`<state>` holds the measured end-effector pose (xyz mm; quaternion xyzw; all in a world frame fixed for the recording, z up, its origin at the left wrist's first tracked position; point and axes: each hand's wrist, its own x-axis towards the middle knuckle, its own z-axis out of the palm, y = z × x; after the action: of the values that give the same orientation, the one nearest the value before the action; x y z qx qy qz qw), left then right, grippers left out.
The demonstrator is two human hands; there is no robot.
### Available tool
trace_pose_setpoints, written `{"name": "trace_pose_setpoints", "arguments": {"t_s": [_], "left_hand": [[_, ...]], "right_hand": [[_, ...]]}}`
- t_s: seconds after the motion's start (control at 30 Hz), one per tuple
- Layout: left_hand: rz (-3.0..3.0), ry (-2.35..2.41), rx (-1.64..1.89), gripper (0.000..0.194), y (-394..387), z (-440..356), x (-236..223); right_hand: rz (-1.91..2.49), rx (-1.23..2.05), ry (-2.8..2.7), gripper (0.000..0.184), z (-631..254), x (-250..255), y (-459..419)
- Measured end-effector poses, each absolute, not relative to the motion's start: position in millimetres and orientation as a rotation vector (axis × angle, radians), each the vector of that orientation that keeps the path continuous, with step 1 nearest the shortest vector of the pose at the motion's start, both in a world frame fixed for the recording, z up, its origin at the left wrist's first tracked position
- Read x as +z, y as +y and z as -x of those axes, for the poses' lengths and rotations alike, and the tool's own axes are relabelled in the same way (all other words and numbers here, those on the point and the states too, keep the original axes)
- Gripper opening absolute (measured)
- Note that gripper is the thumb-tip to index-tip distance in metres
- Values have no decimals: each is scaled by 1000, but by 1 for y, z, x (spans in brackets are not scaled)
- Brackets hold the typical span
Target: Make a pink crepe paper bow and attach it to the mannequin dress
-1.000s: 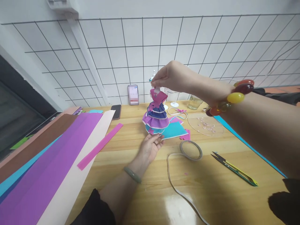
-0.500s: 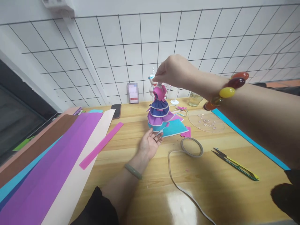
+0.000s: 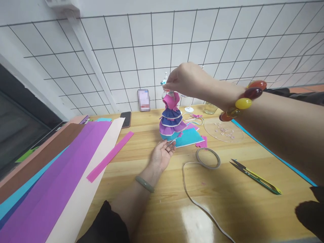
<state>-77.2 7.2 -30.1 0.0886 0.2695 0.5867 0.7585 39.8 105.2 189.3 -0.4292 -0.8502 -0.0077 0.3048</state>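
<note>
A miniature dress form (image 3: 171, 118) wears a layered dress: pink top, dark blue and purple ruffles with white edging, turquoise hem. My right hand (image 3: 184, 79) closes in a pinch at its top and hides the neck. Beside those fingertips shows a white knobbed piece (image 3: 164, 82) with turquoise on it; whether it belongs to the same form I cannot tell. Below the hem, my left hand (image 3: 162, 155) lies palm up, fingers apart and slightly curled, fingertips at the turquoise edge. Turquoise sheets (image 3: 189, 137) lie just right of the hem.
Coloured sheets (image 3: 53, 175) and a pink strip (image 3: 111, 157) lie on the left. A roll of pale ribbon (image 3: 219, 162), thread snips (image 3: 255, 177) and a clear dish of gems (image 3: 224, 130) are on the right. Behind are two phones (image 3: 126, 119), a jar (image 3: 210, 108) and the tiled wall.
The dress form has turned or tilted slightly, and its pink top shows more under my right hand. My right hand has shifted a little; my left hand stays palm up at the hem.
</note>
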Motion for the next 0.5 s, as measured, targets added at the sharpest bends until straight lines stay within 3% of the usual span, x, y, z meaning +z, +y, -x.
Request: {"name": "trace_pose_setpoints", "arguments": {"t_s": [0.17,0.5], "left_hand": [[-191,586,1277,4,7,77,-30],[-229,579,1268,5,8,76,-30]], "right_hand": [[1217,-126,-2274,28,-38,192,95],[1170,133,-2219,32,-57,188,77]]}}
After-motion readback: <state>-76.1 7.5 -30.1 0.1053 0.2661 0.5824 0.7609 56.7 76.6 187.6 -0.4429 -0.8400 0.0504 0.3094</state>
